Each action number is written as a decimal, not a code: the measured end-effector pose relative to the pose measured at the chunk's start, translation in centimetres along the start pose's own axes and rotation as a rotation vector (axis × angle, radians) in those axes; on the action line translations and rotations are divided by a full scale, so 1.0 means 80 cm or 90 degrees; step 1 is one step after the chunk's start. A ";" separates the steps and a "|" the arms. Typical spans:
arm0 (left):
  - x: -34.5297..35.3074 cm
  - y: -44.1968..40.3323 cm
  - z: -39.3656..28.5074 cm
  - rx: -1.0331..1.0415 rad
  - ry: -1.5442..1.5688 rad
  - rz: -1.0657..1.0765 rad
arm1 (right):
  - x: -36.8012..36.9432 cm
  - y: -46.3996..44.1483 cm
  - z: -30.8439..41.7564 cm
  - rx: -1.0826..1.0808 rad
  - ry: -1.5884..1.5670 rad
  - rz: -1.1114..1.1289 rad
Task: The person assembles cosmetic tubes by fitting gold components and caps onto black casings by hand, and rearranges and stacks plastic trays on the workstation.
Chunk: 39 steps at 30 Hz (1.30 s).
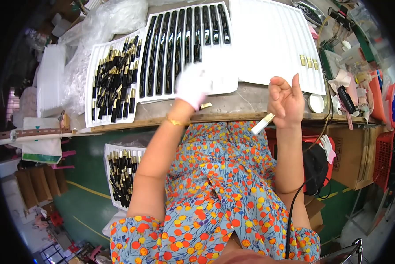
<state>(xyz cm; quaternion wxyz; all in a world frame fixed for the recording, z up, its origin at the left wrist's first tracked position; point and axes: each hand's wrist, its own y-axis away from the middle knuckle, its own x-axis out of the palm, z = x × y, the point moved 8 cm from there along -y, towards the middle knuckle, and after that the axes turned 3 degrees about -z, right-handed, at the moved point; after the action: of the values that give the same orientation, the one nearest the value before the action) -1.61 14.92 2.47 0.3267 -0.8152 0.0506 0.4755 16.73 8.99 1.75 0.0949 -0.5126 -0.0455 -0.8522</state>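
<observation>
My left hand point(193, 86), in a white glove and smeared by motion, is over the lower edge of the tray point(226, 83) that holds rows of black tubes point(169, 57). Its fingers are too blurred to read. Just below it a small gold piece point(206, 105) lies on the table. My bare right hand point(286, 101) is palm up near the table's front edge, fingers partly curled, with a small white-and-gold tube point(262, 124) at its lower fingers. Three gold-capped pieces point(309, 61) rest in the white tray point(268, 39) beyond it.
A tray point(90, 88) at left bears a heap of black-and-gold tubes point(114, 83). Another heaped tray point(114, 198) is below the table. Clear plastic point(114, 20) and stacked trays point(51, 81) are at far left. A round white lid point(316, 103) and loose tools are at right.
</observation>
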 end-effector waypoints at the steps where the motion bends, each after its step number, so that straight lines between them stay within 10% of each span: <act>1: 0.015 -0.002 0.065 -0.186 -0.026 0.033 | -0.007 0.001 0.005 0.006 -0.002 -0.003; 9: 0.028 -0.018 0.042 -0.178 -0.426 0.204 | -0.038 0.015 0.019 -0.064 -0.005 -0.059; 21: 0.036 -0.013 0.064 -0.382 -0.249 0.137 | -0.065 0.023 0.017 -0.120 0.031 -0.230; 29: 0.022 0.002 0.038 -0.022 -0.110 -0.160 | -0.069 0.015 0.039 -0.168 0.078 -0.242; 33: 0.024 0.014 -0.011 -0.110 0.391 0.022 | -0.037 0.001 0.057 -0.225 0.065 -0.167; 34: 0.037 0.024 -0.039 -0.335 0.623 0.303 | -0.024 -0.005 0.064 -0.250 0.049 -0.127; 39: 0.059 0.057 -0.070 -0.434 0.945 0.409 | -0.001 -0.035 0.059 -0.221 0.015 -0.054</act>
<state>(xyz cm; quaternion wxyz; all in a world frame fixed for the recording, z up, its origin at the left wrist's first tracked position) 3.33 9.20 -1.70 -0.2014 -0.9138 0.3321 -0.1193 20.26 12.58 4.00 -0.0307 -0.5086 0.0817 -0.8566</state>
